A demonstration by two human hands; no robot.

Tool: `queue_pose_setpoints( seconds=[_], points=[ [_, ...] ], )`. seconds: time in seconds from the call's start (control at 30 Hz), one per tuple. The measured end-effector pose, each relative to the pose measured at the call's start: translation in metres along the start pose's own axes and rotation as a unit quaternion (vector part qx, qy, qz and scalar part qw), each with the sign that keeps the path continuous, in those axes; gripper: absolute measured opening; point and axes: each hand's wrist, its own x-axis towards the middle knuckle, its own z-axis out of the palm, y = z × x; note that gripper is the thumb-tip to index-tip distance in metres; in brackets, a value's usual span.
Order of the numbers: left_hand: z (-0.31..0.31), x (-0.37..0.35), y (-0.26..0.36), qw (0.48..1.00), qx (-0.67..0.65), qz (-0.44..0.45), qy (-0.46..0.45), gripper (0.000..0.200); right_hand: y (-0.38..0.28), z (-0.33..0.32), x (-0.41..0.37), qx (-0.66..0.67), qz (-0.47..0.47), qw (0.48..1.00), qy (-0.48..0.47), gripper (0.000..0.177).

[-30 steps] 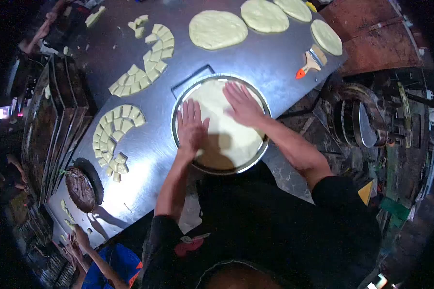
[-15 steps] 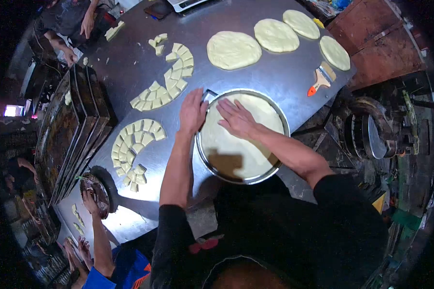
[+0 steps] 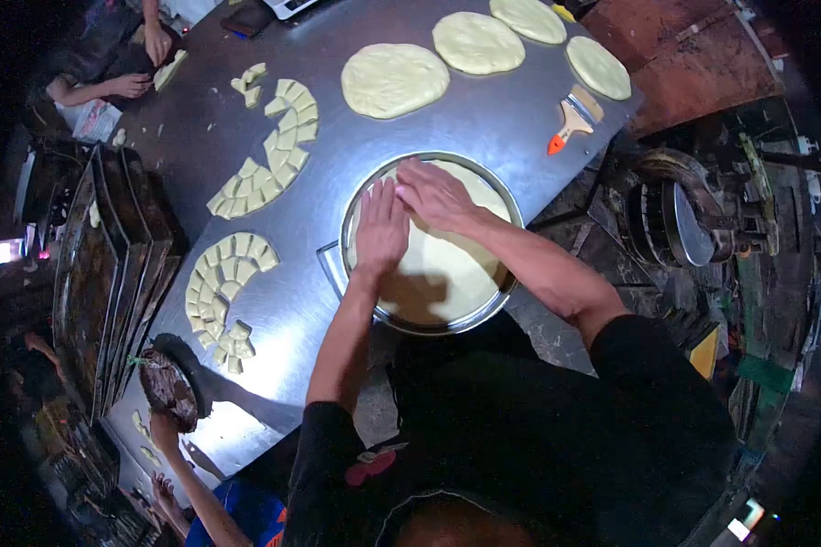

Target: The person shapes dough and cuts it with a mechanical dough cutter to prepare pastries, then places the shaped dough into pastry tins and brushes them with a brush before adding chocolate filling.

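A round metal pan (image 3: 517, 219) with a handle (image 3: 330, 270) on its left side stands at the table's near edge. A flat pale sheet of dough (image 3: 456, 264) covers most of its bottom, with a dark shadow across the lower left. My left hand (image 3: 381, 228) lies flat on the left part of the dough, fingers stretched out. Beside it, my right hand (image 3: 440, 195) presses on the dough near the far rim, its fingertips partly hidden. The two hands touch or nearly touch at the fingers.
Several flat dough rounds (image 3: 395, 80) lie at the back, near a brush (image 3: 576, 118). Cut dough pieces (image 3: 231, 278) form curved rows on the left. Stacked trays (image 3: 109, 264) stand beyond. A co-worker's hand (image 3: 162, 430) is by a dark bowl (image 3: 168, 387); another person's hands (image 3: 146, 64) are top left.
My left hand has moved from the pan's left rim onto the dough. My right hand has shifted beside it. The pan has turned, its handle swinging from upper left to lower left.
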Motion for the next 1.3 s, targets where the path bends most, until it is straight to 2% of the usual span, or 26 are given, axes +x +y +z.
queue_pose_setpoints(
  seconds=[0.03,0.1,0.13,0.17,0.23,0.27,0.3,0.37,0.4,0.5,0.53,0.57,0.6,0.63,0.7,0.8,0.83,0.9,0.97,1.0,1.03,1.1,1.17,1.2,1.23,1.3],
  points=[
    [0.009,0.004,0.000,1.000,-0.005,-0.017,-0.019,0.057,0.012,0.006,0.001,-0.001,0.005,1.000,0.002,0.057],
    [0.014,-0.002,0.000,0.996,-0.012,-0.055,-0.071,0.070,0.025,0.024,-0.002,-0.132,-0.122,0.978,0.103,0.053],
    [0.014,-0.001,-0.003,0.995,-0.013,-0.063,-0.072,0.069,0.021,0.009,0.004,-0.103,-0.062,0.993,-0.012,0.055],
    [0.012,-0.009,-0.002,0.994,-0.016,-0.071,-0.084,0.068,0.026,0.019,-0.005,-0.095,-0.058,0.994,-0.018,0.055],
    [-0.004,0.008,0.000,0.983,-0.057,-0.108,-0.137,0.069,0.047,0.032,-0.017,-0.152,-0.048,0.981,0.106,0.062],
    [-0.014,0.013,0.005,0.964,-0.099,-0.149,-0.195,0.070,0.059,0.041,-0.027,-0.181,-0.096,0.971,0.126,0.066],
    [-0.017,0.022,0.004,0.983,-0.103,-0.062,-0.140,0.061,0.058,0.041,-0.031,-0.175,-0.089,0.973,0.120,0.066],
    [0.010,0.016,0.002,0.998,0.041,0.034,-0.042,0.052,0.049,0.017,-0.026,-0.058,-0.049,0.996,0.053,0.068],
    [0.010,0.015,0.003,0.997,0.040,0.035,-0.047,0.052,0.046,0.012,-0.035,-0.103,-0.022,0.992,0.067,0.068],
    [0.005,0.013,0.005,0.999,0.025,-0.013,-0.036,0.046,0.059,0.019,-0.041,-0.104,-0.044,0.991,0.078,0.062],
    [-0.008,0.015,-0.002,0.987,-0.142,-0.070,-0.035,0.044,0.057,0.007,-0.037,-0.033,-0.014,0.999,0.030,0.062],
    [-0.023,0.012,-0.009,0.945,-0.300,-0.125,-0.039,0.042,0.060,0.005,-0.039,-0.005,-0.006,0.999,0.036,0.065],
    [-0.045,0.005,-0.010,0.905,-0.365,-0.219,0.002,0.039,0.061,0.007,-0.050,-0.009,0.008,0.998,0.055,0.066],
    [-0.053,-0.007,-0.015,0.907,-0.356,-0.224,0.008,0.039,0.062,0.007,-0.057,-0.018,0.022,0.997,0.071,0.068],
    [-0.059,-0.045,-0.023,0.935,-0.186,-0.277,0.118,0.039,0.071,0.027,-0.055,-0.047,0.015,0.996,0.072,0.070],
    [-0.030,-0.085,-0.015,0.931,-0.186,-0.291,0.116,0.038,0.057,0.023,-0.058,-0.080,0.020,0.993,0.085,0.073],
    [-0.027,-0.090,-0.009,0.894,-0.231,-0.364,0.118,0.036,0.051,0.015,-0.053,-0.081,0.032,0.991,0.102,0.075],
    [-0.021,-0.094,0.001,0.865,-0.264,-0.404,0.140,0.036,0.072,0.036,-0.048,-0.113,0.064,0.987,0.094,0.072],
    [-0.017,-0.098,0.016,0.879,-0.225,-0.388,0.162,0.037,0.077,0.025,-0.039,-0.099,0.005,0.990,0.098,0.067],
    [-0.018,-0.103,0.024,0.894,-0.183,-0.370,0.176,0.037,0.080,0.016,-0.040,-0.011,-0.012,0.993,0.116,0.061],
    [-0.023,-0.104,0.036,0.892,-0.170,-0.383,0.167,0.039,0.074,0.001,-0.057,0.167,-0.012,0.970,0.173,0.055],
    [-0.032,-0.112,0.057,0.850,-0.286,-0.415,0.154,0.042,0.065,-0.010,-0.097,0.134,0.016,0.946,0.296,0.054],
    [-0.012,-0.142,0.073,0.866,-0.254,-0.388,0.189,0.044,0.080,0.019,-0.133,-0.038,0.048,0.906,0.419,0.060],
    [-0.007,-0.154,0.081,0.869,-0.263,-0.375,0.188,0.044,0.088,0.046,-0.144,-0.014,0.138,0.893,0.427,0.062],
    [-0.003,-0.165,0.090,0.886,-0.250,-0.348,0.178,0.045,0.114,0.081,-0.146,0.038,0.187,0.879,0.437,0.055],
    [-0.003,-0.182,0.108,0.899,-0.250,-0.316,0.171,0.046,0.055,0.060,-0.169,0.348,0.334,0.789,0.380,0.043]
  ],
)
